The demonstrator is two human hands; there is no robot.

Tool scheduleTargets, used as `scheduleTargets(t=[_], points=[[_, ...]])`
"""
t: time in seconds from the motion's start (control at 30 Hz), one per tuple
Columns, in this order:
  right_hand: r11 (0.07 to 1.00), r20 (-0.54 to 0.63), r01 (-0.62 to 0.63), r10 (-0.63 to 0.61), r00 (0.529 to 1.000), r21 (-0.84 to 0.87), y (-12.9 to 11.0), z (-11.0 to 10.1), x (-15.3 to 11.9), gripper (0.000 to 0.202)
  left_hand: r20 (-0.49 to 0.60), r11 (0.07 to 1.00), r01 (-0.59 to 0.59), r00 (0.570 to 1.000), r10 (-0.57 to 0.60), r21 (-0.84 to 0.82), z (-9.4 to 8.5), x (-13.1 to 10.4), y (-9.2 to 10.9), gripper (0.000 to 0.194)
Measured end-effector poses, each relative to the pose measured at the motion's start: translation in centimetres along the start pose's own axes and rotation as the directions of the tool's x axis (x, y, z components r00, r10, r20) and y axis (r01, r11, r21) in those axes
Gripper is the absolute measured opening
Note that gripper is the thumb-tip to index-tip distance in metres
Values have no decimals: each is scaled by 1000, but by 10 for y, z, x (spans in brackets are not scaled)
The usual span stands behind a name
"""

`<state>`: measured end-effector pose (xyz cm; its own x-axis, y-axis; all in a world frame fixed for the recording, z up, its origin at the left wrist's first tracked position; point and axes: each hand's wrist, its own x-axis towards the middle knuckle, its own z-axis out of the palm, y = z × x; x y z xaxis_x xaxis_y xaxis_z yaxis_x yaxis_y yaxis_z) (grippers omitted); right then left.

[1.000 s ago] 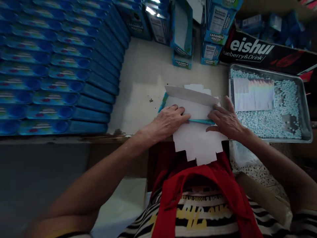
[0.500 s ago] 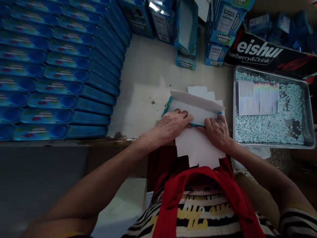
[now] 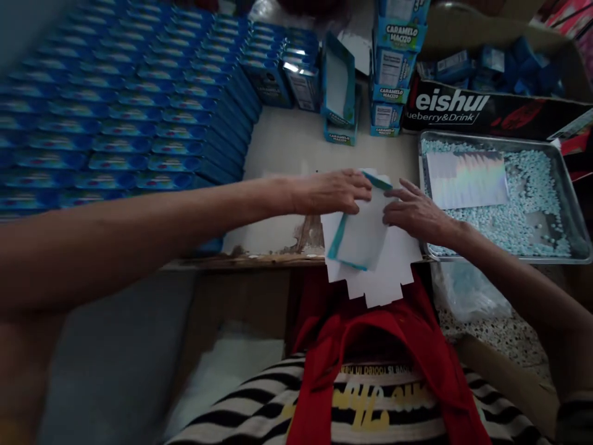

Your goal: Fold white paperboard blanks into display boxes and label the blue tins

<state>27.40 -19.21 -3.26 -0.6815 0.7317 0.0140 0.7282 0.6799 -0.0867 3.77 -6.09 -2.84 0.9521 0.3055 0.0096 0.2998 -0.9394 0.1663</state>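
Note:
A partly folded carton (image 3: pixel 364 232), white inside with blue edges, lies lengthwise over flat white card sheets (image 3: pixel 403 253) at the table's front edge. My left hand (image 3: pixel 336 190) has its fingers curled over the carton's upper left edge and grips it there. On the right side, my right hand (image 3: pixel 414 210) has its fingers apart, their tips at the carton's upper right edge.
Rows of blue boxes (image 3: pixel 176 114) fill the left. Stacked blue boxes (image 3: pixel 391 68) and an upright open one (image 3: pixel 337 80) stand behind. At right are a metal tray (image 3: pixel 577 204) of pale blue pieces with a silvery stack (image 3: pixel 467 179) and a black carton (image 3: pixel 491 111).
The carton has turned from crosswise to lengthwise. My left hand has moved up to its top left, and my right hand has risen and spread its fingers. The view has shifted, showing more boxes.

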Motion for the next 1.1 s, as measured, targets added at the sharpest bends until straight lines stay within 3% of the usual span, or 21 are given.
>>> scheduleTargets(t=[0.1,0.17,0.23,0.33,0.4,0.47,0.57,0.67,0.77,0.83,0.97,1.1], points=[[996,-84,-88,85,993,-33,-28,32,9,27,6,1000,-14,1000,14,23,-17,-12,7,36],[989,-132,-145,140,981,-25,-49,42,14,31,-191,984,180,966,-174,12,-17,-39,27,38],[980,-160,-199,200,967,18,-62,45,18,33,-372,930,363,858,-355,-49,0,-70,54,33],[957,-144,-245,268,953,158,-58,46,26,29,-432,925,370,823,-370,-89,48,-96,82,27],[927,-112,-250,290,950,278,-46,47,32,26,-413,912,393,817,-403,-115,76,-92,83,28],[917,-127,-257,307,943,306,-36,48,36,25,-352,884,445,812,-465,-141,91,-75,74,30],[944,-214,-314,328,920,99,-39,55,31,21,-302,839,530,786,-540,-123,93,-53,59,24],[931,-219,-360,340,915,-62,-63,67,15,31,-412,843,536,757,-507,-54,91,-53,60,15],[923,-219,-379,359,907,-56,-84,81,3,39,-508,900,437,773,-379,-7,99,-69,68,20],[911,-216,-410,393,894,-41,-88,86,1,40,-505,925,380,797,-332,-8,106,-77,73,20],[885,-159,-457,440,884,-89,-76,81,10,30,-368,928,372,860,-354,-24,110,-75,77,26],[886,-134,-437,420,898,-156,-67,71,17,19,-217,911,413,891,-399,21,102,-63,76,21]])
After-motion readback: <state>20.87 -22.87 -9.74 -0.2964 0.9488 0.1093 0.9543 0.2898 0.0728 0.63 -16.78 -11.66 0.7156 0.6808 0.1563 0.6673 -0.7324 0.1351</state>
